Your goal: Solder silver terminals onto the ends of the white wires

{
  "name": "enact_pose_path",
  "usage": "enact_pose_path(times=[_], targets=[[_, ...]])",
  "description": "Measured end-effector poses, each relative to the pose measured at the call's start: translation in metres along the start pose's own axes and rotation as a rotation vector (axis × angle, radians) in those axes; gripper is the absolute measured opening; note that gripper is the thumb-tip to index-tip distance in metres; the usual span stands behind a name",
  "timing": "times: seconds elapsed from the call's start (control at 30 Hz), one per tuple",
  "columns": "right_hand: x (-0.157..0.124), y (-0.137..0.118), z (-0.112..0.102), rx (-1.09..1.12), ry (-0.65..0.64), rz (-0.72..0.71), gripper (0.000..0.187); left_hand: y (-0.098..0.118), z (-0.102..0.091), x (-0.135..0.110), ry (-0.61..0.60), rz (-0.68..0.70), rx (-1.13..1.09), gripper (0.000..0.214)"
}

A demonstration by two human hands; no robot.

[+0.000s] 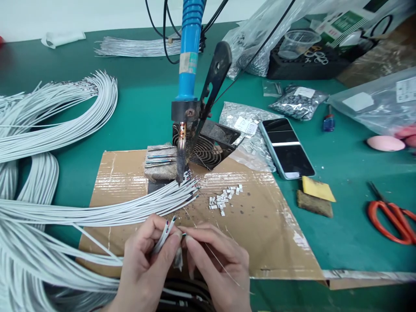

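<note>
My left hand [152, 255] is closed round a few white cables [166, 233], whose stripped ends with coloured cores stick up past the thumb. Close beside it, my right hand [216, 260] pinches a small greenish wire end [184, 234] between thumb and forefinger. A thin strand of solder wire [216, 255] runs across the right fingers; whether they grip it I cannot tell. Above both hands, the tip of a soldering iron [181, 160] in a blue-handled holder points down over a fanned bundle of white cables [175, 193]. Small white connector pieces [222, 199] lie on the cardboard [260, 242].
Thick coils of white cable [58, 117] fill the left side. Behind the iron stand a tip-covered block [160, 162] and a small fan [208, 149]. To the right lie a phone [287, 147], sponges [315, 197], red-handled scissors [390, 221] and bags of parts [299, 102].
</note>
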State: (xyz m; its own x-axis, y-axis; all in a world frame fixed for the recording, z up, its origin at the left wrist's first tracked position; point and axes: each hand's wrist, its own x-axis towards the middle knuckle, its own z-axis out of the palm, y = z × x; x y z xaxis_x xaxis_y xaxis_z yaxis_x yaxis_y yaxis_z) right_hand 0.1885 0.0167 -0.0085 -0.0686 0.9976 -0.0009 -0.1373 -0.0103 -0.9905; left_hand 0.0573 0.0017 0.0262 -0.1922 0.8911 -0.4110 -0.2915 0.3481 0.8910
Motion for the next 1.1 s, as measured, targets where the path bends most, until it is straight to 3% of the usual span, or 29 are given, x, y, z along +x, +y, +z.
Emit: enact_pose_path(times=[0.27, 0.47, 0.67, 0.87, 1.0, 1.1], targets=[[0.001, 0.003, -0.003, -0.014, -0.03, -0.028, 0.034, -0.002, 0.0, -0.001, 0.018, 0.013, 0.077, 0.036], [0.001, -0.004, 0.004, 0.106, 0.048, 0.09, 0.027, -0.011, -0.005, -0.004, 0.045, 0.05, 0.198, 0.032], [0.003, -0.006, 0.005, 0.103, 0.074, 0.083, 0.025, -0.016, -0.007, -0.004, 0.053, 0.1, 0.263, 0.029], [0.002, -0.004, 0.0, -0.019, 0.017, -0.023, 0.027, -0.022, -0.004, -0.006, 0.079, 0.174, 0.24, 0.022], [0.0, -0.004, 0.003, -0.172, 0.095, -0.175, 0.027, -0.026, -0.002, -0.007, 0.12, 0.261, 0.331, 0.016], [-0.001, -0.005, 0.004, -0.222, 0.121, -0.198, 0.026, -0.026, -0.001, -0.006, 0.133, 0.362, 0.429, 0.013]])
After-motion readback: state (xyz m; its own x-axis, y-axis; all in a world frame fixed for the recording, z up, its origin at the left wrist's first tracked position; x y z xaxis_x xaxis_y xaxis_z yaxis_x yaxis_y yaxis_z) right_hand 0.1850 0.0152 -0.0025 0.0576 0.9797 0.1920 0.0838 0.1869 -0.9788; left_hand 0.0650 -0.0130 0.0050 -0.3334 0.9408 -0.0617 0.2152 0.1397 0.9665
